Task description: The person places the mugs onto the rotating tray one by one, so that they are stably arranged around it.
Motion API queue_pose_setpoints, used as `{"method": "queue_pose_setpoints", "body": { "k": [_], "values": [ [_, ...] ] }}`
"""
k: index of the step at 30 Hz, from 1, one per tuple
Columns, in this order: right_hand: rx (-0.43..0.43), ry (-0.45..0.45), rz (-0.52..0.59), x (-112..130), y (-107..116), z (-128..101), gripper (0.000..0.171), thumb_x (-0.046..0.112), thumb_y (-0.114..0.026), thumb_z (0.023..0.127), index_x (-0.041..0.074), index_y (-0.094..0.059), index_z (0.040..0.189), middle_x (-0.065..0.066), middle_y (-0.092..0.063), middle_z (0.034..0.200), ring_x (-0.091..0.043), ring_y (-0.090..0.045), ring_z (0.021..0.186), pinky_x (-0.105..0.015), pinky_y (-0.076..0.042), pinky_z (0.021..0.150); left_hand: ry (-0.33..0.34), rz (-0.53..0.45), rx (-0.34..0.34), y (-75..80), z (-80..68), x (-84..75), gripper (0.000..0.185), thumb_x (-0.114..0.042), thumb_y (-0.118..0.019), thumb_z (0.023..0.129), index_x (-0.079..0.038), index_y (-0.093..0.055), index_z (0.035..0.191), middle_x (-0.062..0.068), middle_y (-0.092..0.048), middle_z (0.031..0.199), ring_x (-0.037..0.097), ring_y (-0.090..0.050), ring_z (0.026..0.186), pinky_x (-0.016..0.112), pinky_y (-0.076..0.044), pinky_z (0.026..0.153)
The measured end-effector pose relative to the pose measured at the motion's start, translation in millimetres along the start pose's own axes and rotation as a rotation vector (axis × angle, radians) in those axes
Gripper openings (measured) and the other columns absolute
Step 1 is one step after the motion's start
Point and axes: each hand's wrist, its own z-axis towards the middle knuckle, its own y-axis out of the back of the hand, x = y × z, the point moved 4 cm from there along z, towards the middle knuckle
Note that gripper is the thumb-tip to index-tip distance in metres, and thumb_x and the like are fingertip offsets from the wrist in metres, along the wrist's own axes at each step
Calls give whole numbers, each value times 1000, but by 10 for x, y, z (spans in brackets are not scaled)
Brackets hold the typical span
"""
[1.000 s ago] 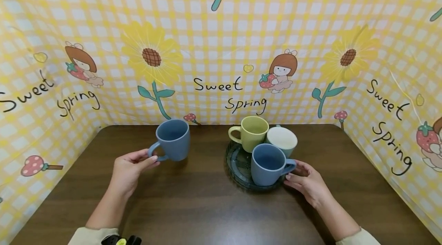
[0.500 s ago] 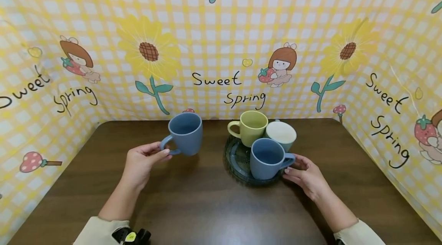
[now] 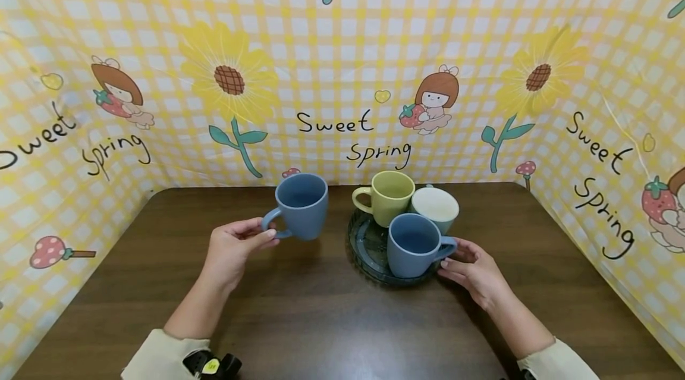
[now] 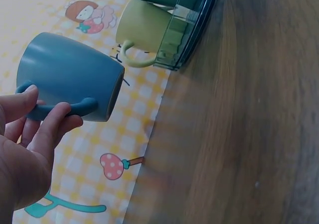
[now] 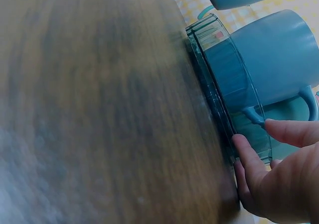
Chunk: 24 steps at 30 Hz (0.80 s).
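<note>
By its handle, my left hand (image 3: 232,252) pinches a blue mug (image 3: 301,207), held up off the table to the left of a round dark-green glass tray (image 3: 369,261). The left wrist view shows the raised mug (image 4: 70,77) with the thumb and fingers on its handle. On the tray stand a second blue mug (image 3: 412,246), a yellow-green mug (image 3: 393,198) and a pale mug (image 3: 435,204) with a whitish top. My right hand (image 3: 476,273) holds the tray's right edge; its fingers (image 5: 246,157) touch the tray wall beside the second blue mug's handle.
The dark wooden table (image 3: 321,314) ends at the back and sides against a yellow checked cloth (image 3: 332,71) with printed flowers and lettering. The tray's transparent wall (image 5: 212,32) rises around the mugs' lower parts.
My left hand has carried its blue mug to the right, closer to the tray. The right hand and the tray keep their places; the head view has tilted slightly.
</note>
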Motion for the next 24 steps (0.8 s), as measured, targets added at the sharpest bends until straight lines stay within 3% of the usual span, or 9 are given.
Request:
{"method": "queue_pose_setpoints", "body": {
  "k": [15, 22, 24],
  "values": [
    [-3, -14, -13, -26, -1, 1, 55, -16, -60, 87, -5, -37, 135, -8, -54, 112, -19, -66, 89, -45, -55, 88, 29, 6, 9, -206, 19, 65, 30, 13, -72, 80, -16, -78, 83, 5, -70, 78, 18, -71, 70, 40, -59, 73],
    [-3, -10, -6, -35, 1, 13, 56, -16, -60, 86, -5, -35, 136, -8, -54, 113, -19, -66, 89, -45, -55, 88, 35, -13, -25, -306, 25, 91, 22, 18, -69, 80, 16, -68, 102, 7, -69, 75, 19, -71, 69, 39, -60, 70],
    [-8, -13, -5, -39, 1, 15, 57, -17, -60, 86, -5, -35, 136, -8, -54, 112, -19, -66, 89, -45, -55, 87, 41, -19, -35, -330, 25, 107, 21, 18, -69, 80, 14, -70, 100, 7, -69, 75, 19, -71, 68, 39, -60, 70]
  ]
}}
